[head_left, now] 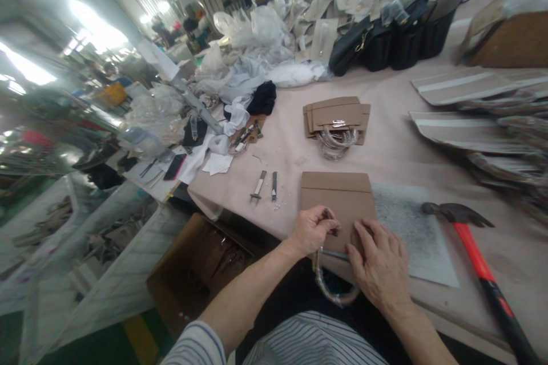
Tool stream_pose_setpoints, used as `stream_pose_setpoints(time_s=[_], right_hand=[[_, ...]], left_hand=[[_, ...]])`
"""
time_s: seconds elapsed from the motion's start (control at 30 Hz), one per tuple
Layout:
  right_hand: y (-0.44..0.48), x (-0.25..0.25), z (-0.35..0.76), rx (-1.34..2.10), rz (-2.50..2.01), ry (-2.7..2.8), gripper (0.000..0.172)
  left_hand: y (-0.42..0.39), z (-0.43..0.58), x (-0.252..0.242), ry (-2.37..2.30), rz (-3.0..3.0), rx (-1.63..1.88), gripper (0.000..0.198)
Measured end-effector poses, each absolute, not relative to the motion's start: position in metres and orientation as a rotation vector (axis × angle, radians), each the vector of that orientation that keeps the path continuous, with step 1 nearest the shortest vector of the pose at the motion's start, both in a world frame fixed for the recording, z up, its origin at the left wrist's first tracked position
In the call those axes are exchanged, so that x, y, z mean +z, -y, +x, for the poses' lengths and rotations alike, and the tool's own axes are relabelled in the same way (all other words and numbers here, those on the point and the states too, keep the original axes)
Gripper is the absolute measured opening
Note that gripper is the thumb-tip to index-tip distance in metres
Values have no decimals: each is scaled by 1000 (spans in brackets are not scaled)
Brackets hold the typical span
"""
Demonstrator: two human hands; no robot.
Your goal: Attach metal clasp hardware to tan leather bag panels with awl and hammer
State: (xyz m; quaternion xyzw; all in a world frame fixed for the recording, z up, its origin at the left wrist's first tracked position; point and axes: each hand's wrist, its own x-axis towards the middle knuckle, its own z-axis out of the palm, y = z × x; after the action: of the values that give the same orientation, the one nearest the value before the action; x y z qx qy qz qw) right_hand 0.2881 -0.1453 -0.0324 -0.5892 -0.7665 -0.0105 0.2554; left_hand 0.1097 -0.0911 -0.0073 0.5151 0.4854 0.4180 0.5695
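Left fingers (315,214) pinch a small dark piece (327,214); the flat brown rectangular panel (337,198) could skew if the loosely spread right fingers (363,235) slip.

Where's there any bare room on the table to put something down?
Bare table shows between the brown stack and the panels at right, and between that stack and the black bundle. It's crowded at the back with black bags and plastic, and in front around the left hand, right hand and hammer.
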Motion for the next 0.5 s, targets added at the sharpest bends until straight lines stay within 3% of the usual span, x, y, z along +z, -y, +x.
stream_pose_setpoints(time_s=[0.33, 0.5], right_hand=[[136, -33, 313, 230, -1468, 1910, 40], [143, -12, 393, -101, -1834, 1741, 44]], left_hand=[[96, 107, -13, -1170, 1860, 963, 7], [97, 105, -20, -1106, 2105, 888, 9]])
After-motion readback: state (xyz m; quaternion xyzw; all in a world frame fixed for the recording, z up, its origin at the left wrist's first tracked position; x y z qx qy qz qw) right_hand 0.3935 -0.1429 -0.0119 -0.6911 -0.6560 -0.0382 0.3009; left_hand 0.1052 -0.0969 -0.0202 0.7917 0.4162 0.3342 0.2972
